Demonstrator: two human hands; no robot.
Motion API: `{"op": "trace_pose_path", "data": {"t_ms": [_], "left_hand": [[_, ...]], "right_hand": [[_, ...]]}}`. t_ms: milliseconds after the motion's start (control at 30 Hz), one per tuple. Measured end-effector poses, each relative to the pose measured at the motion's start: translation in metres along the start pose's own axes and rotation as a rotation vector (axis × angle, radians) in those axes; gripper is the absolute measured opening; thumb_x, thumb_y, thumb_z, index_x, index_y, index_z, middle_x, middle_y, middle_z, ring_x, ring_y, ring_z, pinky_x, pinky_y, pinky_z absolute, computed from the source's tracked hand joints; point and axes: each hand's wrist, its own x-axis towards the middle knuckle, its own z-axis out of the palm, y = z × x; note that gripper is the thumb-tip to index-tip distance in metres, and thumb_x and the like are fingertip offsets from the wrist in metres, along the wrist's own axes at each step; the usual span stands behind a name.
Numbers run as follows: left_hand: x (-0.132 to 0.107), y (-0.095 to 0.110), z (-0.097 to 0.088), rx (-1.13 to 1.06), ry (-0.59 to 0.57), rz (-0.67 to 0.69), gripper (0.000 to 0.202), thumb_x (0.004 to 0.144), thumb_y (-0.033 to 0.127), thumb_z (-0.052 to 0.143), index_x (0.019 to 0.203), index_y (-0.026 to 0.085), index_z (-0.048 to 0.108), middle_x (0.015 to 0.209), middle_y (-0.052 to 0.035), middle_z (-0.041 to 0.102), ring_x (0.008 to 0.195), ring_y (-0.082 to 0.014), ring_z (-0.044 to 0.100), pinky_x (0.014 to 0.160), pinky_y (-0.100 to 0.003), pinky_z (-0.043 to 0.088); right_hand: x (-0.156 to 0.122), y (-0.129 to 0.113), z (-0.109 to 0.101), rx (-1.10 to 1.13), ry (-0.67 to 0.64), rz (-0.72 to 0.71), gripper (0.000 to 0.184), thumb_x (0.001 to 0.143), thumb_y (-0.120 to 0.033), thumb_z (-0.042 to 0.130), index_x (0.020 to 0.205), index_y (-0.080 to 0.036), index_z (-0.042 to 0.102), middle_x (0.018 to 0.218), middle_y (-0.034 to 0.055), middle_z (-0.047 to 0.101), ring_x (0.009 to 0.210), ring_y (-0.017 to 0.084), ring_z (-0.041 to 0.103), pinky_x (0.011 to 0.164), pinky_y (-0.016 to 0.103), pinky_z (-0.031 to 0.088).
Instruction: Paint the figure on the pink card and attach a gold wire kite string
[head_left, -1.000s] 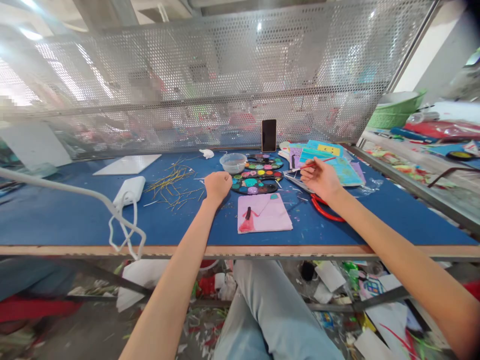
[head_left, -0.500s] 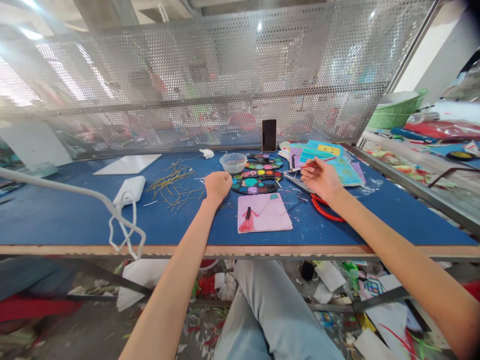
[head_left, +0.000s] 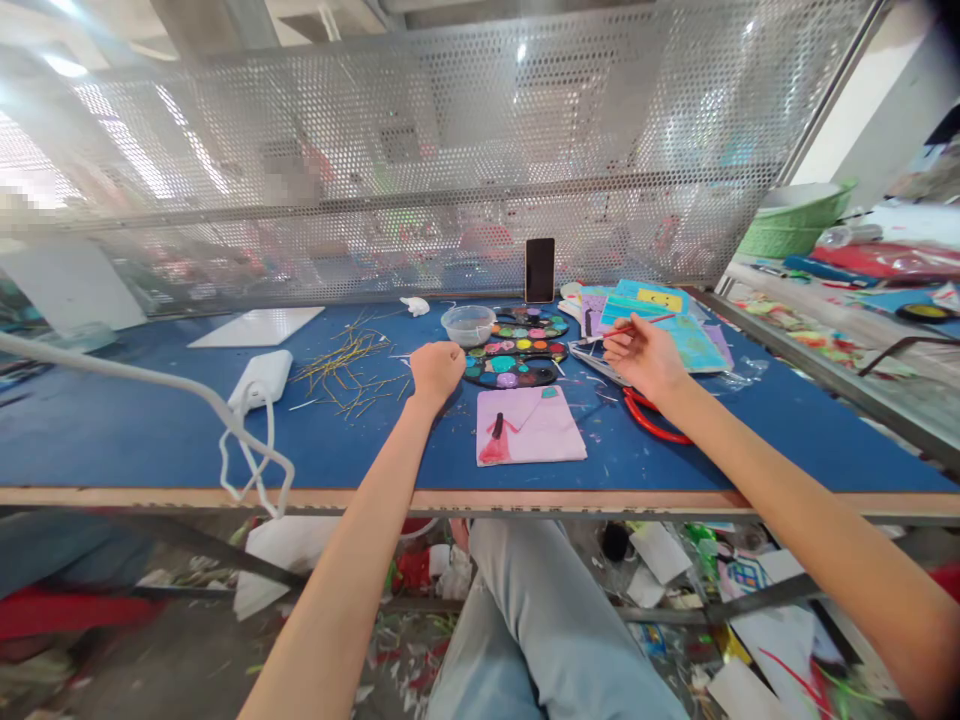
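Note:
My left hand (head_left: 437,372) rests on the table as a closed fist, beside the paint palettes (head_left: 511,372); nothing shows sticking out of it. In my right hand (head_left: 646,355) is a thin paintbrush (head_left: 660,319), pinched between the fingers with its tip pointing left, above a pair of red-handled pliers (head_left: 654,418). Between my forearms lies a pink painted square (head_left: 531,428), with a figure in a red dress, dark hair and a line running up to a small green patch. A clear plastic bowl (head_left: 466,326) stands just behind my left fist.
Painted panels (head_left: 664,325) are stacked at the right rear. A phone (head_left: 539,270) stands upright near the perforated metal screen (head_left: 420,150). To the left are thin twigs (head_left: 341,370), a white power bank (head_left: 262,380) with a cable and a white board (head_left: 256,327).
Both hands keep nearly the same pose, the brush still in the right one. The view has shifted very slightly.

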Motion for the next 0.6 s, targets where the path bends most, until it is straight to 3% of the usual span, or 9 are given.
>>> {"op": "trace_pose_path", "data": {"t_ms": [600], "left_hand": [[0.0, -0.0009, 0.0012, 0.005, -0.005, 0.004, 0.03, 0.077, 0.017, 0.053, 0.048, 0.019, 0.05, 0.055, -0.0059, 0.058, 0.058, -0.0177, 0.049, 0.058, -0.031, 0.022]], "right_hand": [[0.0007, -0.0006, -0.0019, -0.073, -0.047, -0.018, 0.031, 0.095, -0.034, 0.059, 0.069, -0.02, 0.052, 0.049, -0.0061, 0.039, 0.041, 0.007, 0.037, 0.041, 0.017, 0.037]]}}
